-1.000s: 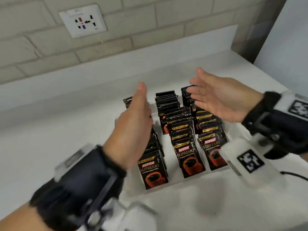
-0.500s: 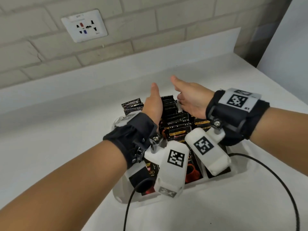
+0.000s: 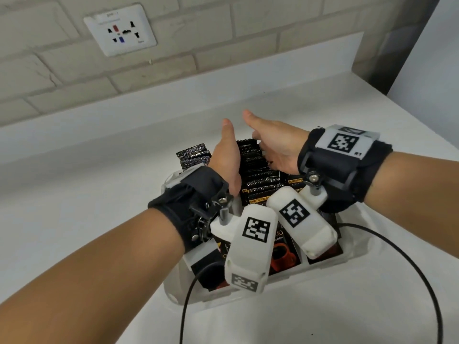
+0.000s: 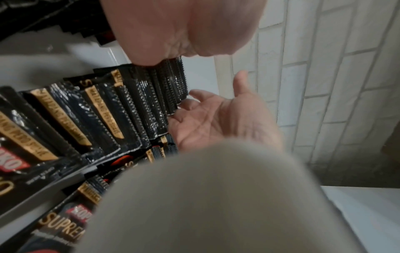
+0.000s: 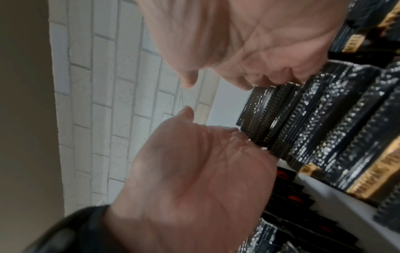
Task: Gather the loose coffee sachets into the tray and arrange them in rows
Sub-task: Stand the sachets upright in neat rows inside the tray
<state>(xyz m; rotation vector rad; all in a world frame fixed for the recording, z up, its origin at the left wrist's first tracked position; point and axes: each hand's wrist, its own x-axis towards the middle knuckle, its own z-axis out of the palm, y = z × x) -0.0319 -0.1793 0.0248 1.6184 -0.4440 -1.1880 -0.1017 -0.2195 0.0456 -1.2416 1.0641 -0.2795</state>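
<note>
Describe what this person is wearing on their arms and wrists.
Bare forearms, no sleeves. Each wrist has a black fabric strap carrying a white rounded camera pod printed with black square tag markers; another marker plate tops the right wrist. Black cables trail off.

bare forearms | 2 black wrist straps — white tagged camera pods | black cable

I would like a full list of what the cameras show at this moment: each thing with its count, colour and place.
coffee sachets: many, black with gold and red print, standing in three rows inside the tray
tray: one, white, on the counter
counter: one, white, below the wall
wall socket: one, white, on the brick wall
cable: one, black, on the counter right of the tray
left hand: fingers straight, at the middle row's left side
right hand: fingers straight, at the middle row's right side
</note>
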